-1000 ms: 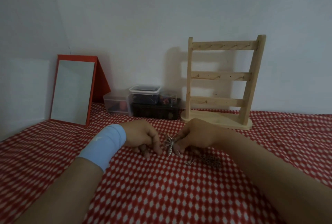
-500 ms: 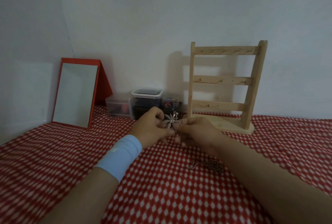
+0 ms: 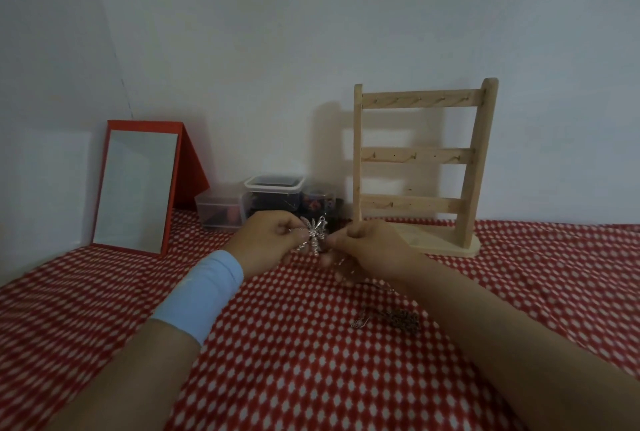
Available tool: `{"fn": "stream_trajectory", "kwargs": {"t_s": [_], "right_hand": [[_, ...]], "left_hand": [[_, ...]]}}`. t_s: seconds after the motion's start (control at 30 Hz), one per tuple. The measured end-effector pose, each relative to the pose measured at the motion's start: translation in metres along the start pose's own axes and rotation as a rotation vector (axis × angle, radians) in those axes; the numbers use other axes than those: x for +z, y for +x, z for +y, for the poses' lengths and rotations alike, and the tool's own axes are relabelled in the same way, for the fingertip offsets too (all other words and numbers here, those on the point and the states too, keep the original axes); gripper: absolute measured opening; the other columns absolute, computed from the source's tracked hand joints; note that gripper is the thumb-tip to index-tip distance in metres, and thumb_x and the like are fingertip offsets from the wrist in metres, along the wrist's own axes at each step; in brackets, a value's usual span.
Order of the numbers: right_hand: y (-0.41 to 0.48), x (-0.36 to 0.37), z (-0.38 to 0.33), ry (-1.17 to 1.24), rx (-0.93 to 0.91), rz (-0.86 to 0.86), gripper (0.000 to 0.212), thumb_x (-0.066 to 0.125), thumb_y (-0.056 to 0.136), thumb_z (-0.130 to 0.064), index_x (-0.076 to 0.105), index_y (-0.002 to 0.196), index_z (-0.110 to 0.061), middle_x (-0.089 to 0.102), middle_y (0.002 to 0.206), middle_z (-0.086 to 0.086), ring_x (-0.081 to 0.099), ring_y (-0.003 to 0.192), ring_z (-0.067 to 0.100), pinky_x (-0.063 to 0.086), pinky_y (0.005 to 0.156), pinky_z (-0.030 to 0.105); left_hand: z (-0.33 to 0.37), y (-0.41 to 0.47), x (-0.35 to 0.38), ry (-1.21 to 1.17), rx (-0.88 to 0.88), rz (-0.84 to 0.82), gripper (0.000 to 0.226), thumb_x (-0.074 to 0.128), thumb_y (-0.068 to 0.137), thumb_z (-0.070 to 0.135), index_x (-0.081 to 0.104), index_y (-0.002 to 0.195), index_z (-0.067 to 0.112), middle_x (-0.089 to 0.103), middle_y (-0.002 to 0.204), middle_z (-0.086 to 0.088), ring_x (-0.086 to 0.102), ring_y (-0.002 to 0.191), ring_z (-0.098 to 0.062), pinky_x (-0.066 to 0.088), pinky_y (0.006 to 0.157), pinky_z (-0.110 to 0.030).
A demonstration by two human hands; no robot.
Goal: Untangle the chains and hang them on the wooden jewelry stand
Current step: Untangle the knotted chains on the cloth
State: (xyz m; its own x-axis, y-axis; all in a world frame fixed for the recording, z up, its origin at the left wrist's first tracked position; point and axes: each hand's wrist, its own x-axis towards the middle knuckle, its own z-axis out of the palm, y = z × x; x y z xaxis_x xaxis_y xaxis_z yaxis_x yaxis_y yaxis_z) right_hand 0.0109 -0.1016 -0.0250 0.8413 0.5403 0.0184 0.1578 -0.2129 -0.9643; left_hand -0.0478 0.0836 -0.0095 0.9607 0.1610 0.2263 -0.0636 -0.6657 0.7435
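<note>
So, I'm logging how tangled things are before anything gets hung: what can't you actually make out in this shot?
Head view only:
- Chain of the silver pendant: hidden inside the grip of the left hand and right hand.
- Chain heap on the cloth: blurred; strand count unreadable.
- Wooden stand: hooks too small to count.
- Plastic boxes: contents dim, partly behind the hands.

Just left of the wooden jewelry stand (image 3: pixel 419 157), the left hand (image 3: pixel 266 240) and right hand (image 3: pixel 374 250) pinch a silver pendant (image 3: pixel 313 235) between them, above the red checked cloth (image 3: pixel 277 361). A small heap of chains (image 3: pixel 391 318) lies in front of the stand; clear boxes (image 3: pixel 273 193) and a red-framed mirror (image 3: pixel 138 188) sit further left
</note>
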Motion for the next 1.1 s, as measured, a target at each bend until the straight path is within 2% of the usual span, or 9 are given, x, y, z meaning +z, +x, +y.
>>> {"fn": "stream_trajectory", "kwargs": {"t_s": [0.07,0.2,0.33,0.43,0.6,0.73,0.87,0.97,1.1], "right_hand": [[0.0,0.0,0.0,-0.117,-0.039,0.048,0.02,0.059,0.103,-0.021,0.074,0.092,-0.013,0.077,0.074,0.005,0.067,0.056,0.015,0.057,0.056,0.027],[0.001,-0.002,-0.002,-0.226,-0.141,0.116,0.029,0.059,0.102,-0.024,0.073,0.077,-0.02,0.069,0.067,-0.007,0.063,0.062,0.004,0.052,0.068,0.022],[0.002,-0.011,-0.003,-0.33,-0.143,-0.121,0.035,0.06,0.095,-0.026,0.069,0.066,-0.01,0.068,0.078,-0.002,0.062,0.081,0.008,0.05,0.093,0.037],[0.0,-0.016,-0.004,-0.476,-0.14,-0.336,0.031,0.059,0.087,-0.043,0.076,0.066,-0.027,0.075,0.104,-0.015,0.062,0.111,0.005,0.038,0.106,0.031],[0.0,-0.011,-0.007,-0.292,-0.304,0.13,0.022,0.06,0.098,-0.023,0.076,0.083,-0.018,0.074,0.084,-0.004,0.067,0.076,0.004,0.052,0.077,0.028],[-0.001,-0.011,-0.012,-0.029,-0.238,-0.11,0.016,0.062,0.1,-0.02,0.071,0.113,-0.019,0.076,0.104,-0.002,0.073,0.091,0.009,0.056,0.078,0.019],[0.0,-0.01,-0.003,-0.09,-0.226,-0.228,0.021,0.056,0.103,-0.017,0.074,0.094,-0.012,0.072,0.082,0.004,0.065,0.073,0.018,0.059,0.081,0.035],[0.001,-0.015,-0.003,-0.122,-0.186,-0.217,0.028,0.053,0.105,-0.023,0.075,0.09,-0.014,0.07,0.074,-0.001,0.061,0.065,0.011,0.055,0.069,0.02],[0.001,-0.024,0.001,-0.394,-0.108,-0.223,0.03,0.057,0.103,-0.032,0.073,0.081,-0.019,0.068,0.071,-0.007,0.06,0.063,0.0,0.048,0.062,0.009]], "left_hand": [[0.0,0.002,-0.005,0.019,-0.028,-0.019,0.015,0.062,0.093,0.018,0.071,0.082,0.021,0.069,0.069,0.008,0.059,0.061,-0.004,0.043,0.062,-0.022],[-0.001,0.006,-0.01,-0.017,-0.1,0.048,0.027,0.062,0.089,0.017,0.063,0.062,0.019,0.055,0.047,0.014,0.049,0.049,-0.003,0.037,0.054,-0.025],[-0.002,0.006,-0.012,-0.169,-0.098,0.132,0.031,0.061,0.088,0.018,0.061,0.057,0.02,0.05,0.05,0.007,0.046,0.046,-0.012,0.038,0.057,-0.029],[0.0,0.005,-0.013,-0.369,-0.107,0.139,0.034,0.059,0.089,0.017,0.061,0.056,0.023,0.051,0.054,-0.001,0.051,0.051,-0.019,0.043,0.061,-0.034],[0.011,0.004,-0.007,-0.6,-0.079,0.066,0.028,0.06,0.093,0.009,0.068,0.067,0.016,0.066,0.065,-0.002,0.065,0.068,-0.018,0.056,0.064,-0.035],[0.016,0.002,-0.005,-0.65,-0.037,0.034,0.023,0.058,0.095,0.013,0.071,0.076,0.018,0.07,0.08,-0.005,0.066,0.075,-0.017,0.056,0.066,-0.033],[0.018,0.004,-0.004,-0.853,0.016,0.143,0.017,0.054,0.097,0.015,0.063,0.083,0.013,0.07,0.083,-0.006,0.067,0.079,-0.019,0.056,0.072,-0.031],[0.021,0.003,-0.008,-1.172,0.013,0.19,0.016,0.048,0.101,0.021,0.056,0.091,0.011,0.074,0.089,-0.012,0.072,0.082,-0.023,0.059,0.084,-0.041],[0.009,0.008,-0.021,-1.478,-0.092,0.331,0.025,0.044,0.104,0.029,0.053,0.11,0.007,0.072,0.079,-0.008,0.07,0.066,-0.019,0.062,0.068,-0.036]]}}
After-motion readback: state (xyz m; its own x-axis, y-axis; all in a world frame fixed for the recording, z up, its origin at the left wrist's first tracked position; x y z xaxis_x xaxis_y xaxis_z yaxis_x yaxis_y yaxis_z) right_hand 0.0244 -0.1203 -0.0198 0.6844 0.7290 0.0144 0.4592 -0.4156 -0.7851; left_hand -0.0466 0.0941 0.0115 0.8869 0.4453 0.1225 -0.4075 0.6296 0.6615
